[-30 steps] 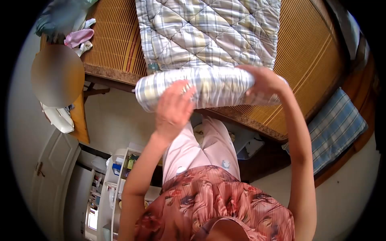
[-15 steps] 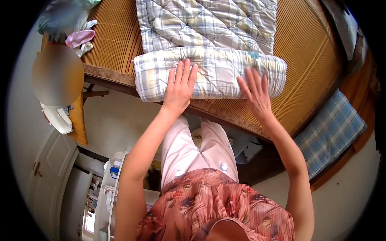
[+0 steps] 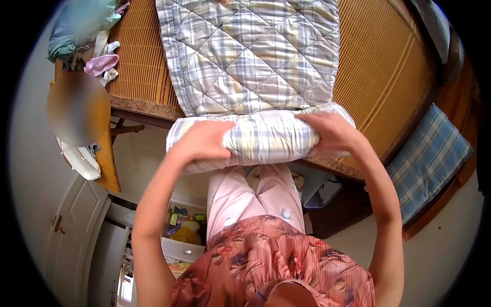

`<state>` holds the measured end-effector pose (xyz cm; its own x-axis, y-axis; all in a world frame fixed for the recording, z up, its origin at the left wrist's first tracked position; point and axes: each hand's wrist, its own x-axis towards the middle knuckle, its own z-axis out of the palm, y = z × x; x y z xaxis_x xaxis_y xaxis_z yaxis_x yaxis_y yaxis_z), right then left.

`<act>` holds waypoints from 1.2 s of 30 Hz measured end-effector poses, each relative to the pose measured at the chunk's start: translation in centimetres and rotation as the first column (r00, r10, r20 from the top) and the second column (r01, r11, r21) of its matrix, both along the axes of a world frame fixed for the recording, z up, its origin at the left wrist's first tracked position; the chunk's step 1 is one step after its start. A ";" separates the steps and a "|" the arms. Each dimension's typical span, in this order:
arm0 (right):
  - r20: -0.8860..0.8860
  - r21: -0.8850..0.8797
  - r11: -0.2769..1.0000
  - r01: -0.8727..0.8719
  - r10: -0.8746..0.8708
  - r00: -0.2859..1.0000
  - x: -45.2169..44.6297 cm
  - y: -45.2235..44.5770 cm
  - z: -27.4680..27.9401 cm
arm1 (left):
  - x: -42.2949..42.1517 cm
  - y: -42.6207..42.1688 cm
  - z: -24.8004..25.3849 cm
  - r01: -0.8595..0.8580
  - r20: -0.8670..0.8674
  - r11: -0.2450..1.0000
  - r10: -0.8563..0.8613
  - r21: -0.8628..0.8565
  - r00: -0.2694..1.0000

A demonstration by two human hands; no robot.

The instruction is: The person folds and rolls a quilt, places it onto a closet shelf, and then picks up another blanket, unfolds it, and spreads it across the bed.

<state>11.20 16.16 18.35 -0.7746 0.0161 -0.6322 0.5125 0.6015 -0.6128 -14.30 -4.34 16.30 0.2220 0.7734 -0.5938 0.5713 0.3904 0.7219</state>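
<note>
A plaid quilt with diamond stitching lies flat on a bamboo mat. Its near end forms a thick roll at the mat's front edge, partly overhanging it. My left hand grips the roll near its left end, thumb on the near side and fingers over the top. Toward the right end, my right hand curves round the roll in the same way. The underside of the roll is hidden.
The bamboo mat extends on both sides. Clothes lie at the upper left. A blue plaid cushion rests at the right, and an open drawer with several items is below left.
Both hands went from lying flat on the roll to gripping it. The roll now sits nearer to my body, and more of the flat quilt shows beyond it.
</note>
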 end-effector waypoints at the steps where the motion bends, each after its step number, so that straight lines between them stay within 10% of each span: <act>1: -0.036 0.045 0.999 0.025 -0.024 0.999 -0.5 0.9 -0.5 | -1.2 0.7 -0.6 -0.011 0.016 1.000 0.012 -0.007 1.000; 4: -0.315 0.409 0.888 0.210 -0.079 0.946 -2.0 2.7 0.0 | -4.6 4.1 0.4 -0.165 -0.111 0.953 0.141 -0.252 0.984; 7: -0.593 0.534 0.742 0.405 -0.013 0.805 -1.0 1.2 -1.7 | -5.0 4.0 -0.3 0.022 -0.600 0.751 0.510 0.660 0.615; 10: -0.369 0.502 0.842 0.198 0.001 0.930 -2.0 -3.3 -0.3 | -1.2 2.2 0.8 -0.034 -0.421 0.715 0.449 0.698 0.788; 14: -0.091 0.595 0.803 -0.042 0.119 0.989 -3.7 -2.0 -2.2 | 2.5 1.1 -2.1 0.092 -0.592 0.892 0.214 0.443 0.777; 26: -0.178 0.655 0.756 -0.008 0.165 0.970 -4.5 -3.7 -4.3 | -6.4 7.7 -5.1 0.153 -0.411 0.873 0.059 0.463 0.910; 29: 0.097 0.909 0.354 -0.219 0.330 0.939 -5.3 -1.4 -7.0 | -7.6 8.9 -6.2 0.048 -0.346 0.851 0.160 0.523 0.925; 34: -0.327 0.760 0.639 0.118 0.218 0.920 -6.4 1.2 -5.8 | -7.6 10.0 -5.2 0.138 -0.635 0.806 0.335 0.576 0.696; 36: -0.354 0.695 0.705 0.143 0.162 0.921 -6.8 2.0 -5.1 | -3.4 6.6 -1.9 0.109 -0.544 0.804 0.287 0.584 0.789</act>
